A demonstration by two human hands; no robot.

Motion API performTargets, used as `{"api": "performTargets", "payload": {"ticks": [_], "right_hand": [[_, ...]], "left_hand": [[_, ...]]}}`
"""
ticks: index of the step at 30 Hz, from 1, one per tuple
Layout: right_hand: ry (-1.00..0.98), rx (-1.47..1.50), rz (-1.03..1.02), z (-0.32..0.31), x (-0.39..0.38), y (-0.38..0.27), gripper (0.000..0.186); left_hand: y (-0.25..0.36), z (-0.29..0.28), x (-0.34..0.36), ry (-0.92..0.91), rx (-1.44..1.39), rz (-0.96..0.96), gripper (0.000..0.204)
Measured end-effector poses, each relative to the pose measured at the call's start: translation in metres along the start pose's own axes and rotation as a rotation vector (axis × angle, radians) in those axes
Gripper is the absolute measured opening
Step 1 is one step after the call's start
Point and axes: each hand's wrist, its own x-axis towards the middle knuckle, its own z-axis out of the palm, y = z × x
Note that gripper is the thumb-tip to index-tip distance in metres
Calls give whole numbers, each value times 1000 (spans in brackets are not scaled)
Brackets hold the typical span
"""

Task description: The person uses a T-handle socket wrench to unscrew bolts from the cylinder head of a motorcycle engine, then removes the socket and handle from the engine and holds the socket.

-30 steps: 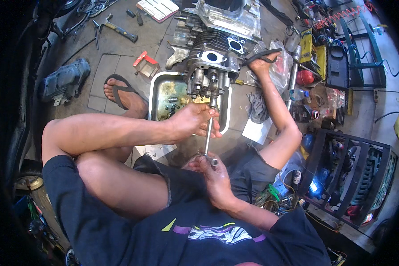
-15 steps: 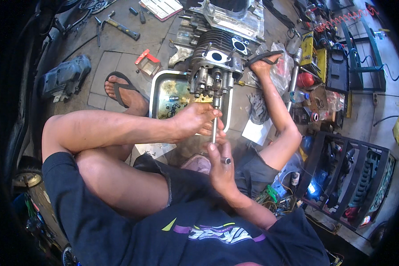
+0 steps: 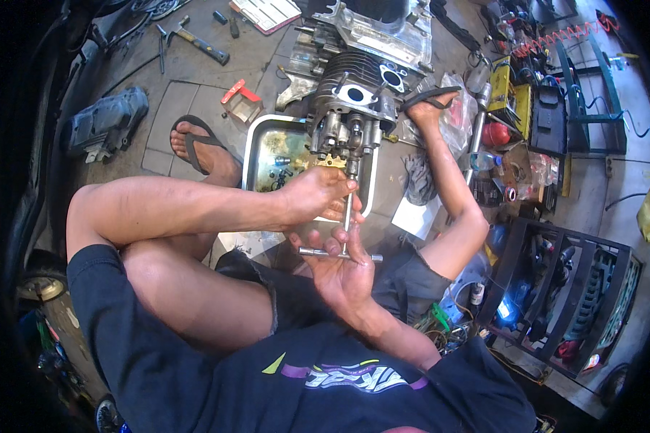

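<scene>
A silver T-handle socket wrench (image 3: 348, 211) reaches from the near end of a finned engine cylinder and head (image 3: 350, 76) toward my body. Its socket end sits at the valve gear on the head. My left hand (image 3: 318, 193) pinches the shaft just below the socket, thumb uppermost. Nearer to me, my right hand (image 3: 345, 278) is palm-up at the crossbar, which lies across its curled fingers and palm. Beneath the head stands a white-rimmed tray (image 3: 250, 155) with oily residue and small dark metal parts in it.
Beyond the cylinder lies a large metal crankcase (image 3: 383, 32). A hammer (image 3: 202, 47), a red-handled tool (image 3: 240, 94) and a grey cover (image 3: 108, 123) lie on the left floor. Rightward are a grey glove (image 3: 419, 180), bottles, a yellow toolbox (image 3: 509, 94) and a dark metal rack (image 3: 563, 296).
The wrench's crossbar has turned from pointing toward me to lying crosswise. My right hand has rolled palm-up and shifted slightly left; my left hand stays at the shaft.
</scene>
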Motion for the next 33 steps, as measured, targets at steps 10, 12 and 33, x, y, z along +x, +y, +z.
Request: {"api": "performTargets", "payload": {"ticks": [10,12,33], "right_hand": [[37,-991,-122,4,-32,11,39],[-9,-1235,-116,8,-26,2,39],[-344,-1653,72,38,-38,9,25]], "left_hand": [[1,1,-31,-214,-43,-56,30],[5,-5,-39,-182,-103,9,29],[19,-22,-34,-248,-176,255,27]]}}
